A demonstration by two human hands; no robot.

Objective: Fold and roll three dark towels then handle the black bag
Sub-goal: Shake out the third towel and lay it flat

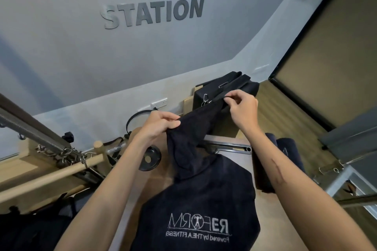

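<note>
A dark towel (201, 199) with a white REFORM logo hangs in front of me, held up by its top edge. My left hand (161, 124) pinches one upper corner. My right hand (242, 106) pinches the other corner, higher and further right. Between the hands the cloth sags and twists. Two rolled dark towels (285, 149) lie on the wooden surface under my right forearm. A black bag (12, 232) shows at the bottom left corner, mostly out of view.
A black box (206, 96) with straps and metal clips stands on the wood behind the towel. A wooden dowel (51, 173) with springs and chains runs at the left. A black ring (150, 158) and metal frame parts (346, 179) lie nearby. The grey wall carries lettering.
</note>
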